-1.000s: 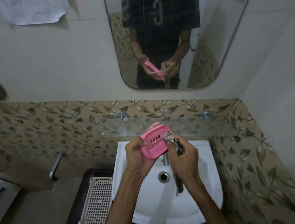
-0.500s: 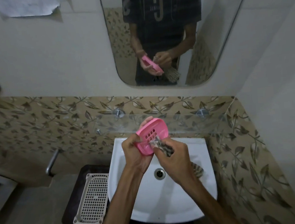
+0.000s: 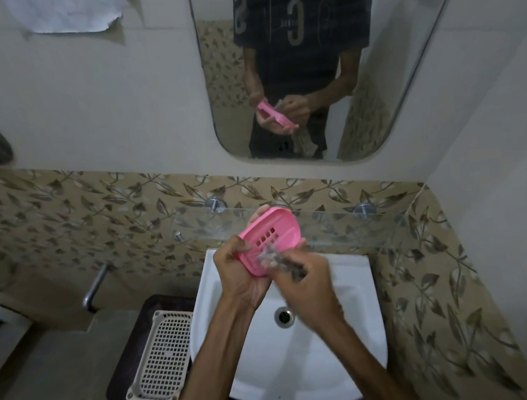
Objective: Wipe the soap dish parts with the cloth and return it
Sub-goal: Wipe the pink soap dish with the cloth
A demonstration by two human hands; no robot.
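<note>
Pink soap dish point(image 3: 270, 242) in left hand point(image 3: 241, 279), cloth point(image 3: 275, 260) in right hand point(image 3: 310, 287), above sink point(image 3: 356, 359).

The pink soap dish part point(image 3: 270, 242) — oval, with a grid of slots — tilts above the basin; a blurred grey cloth point(image 3: 276, 260) presses its lower edge.

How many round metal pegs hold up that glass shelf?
2 show: the left peg above the pink soap dish, the right peg near the corner. The hands may hide another.
</note>
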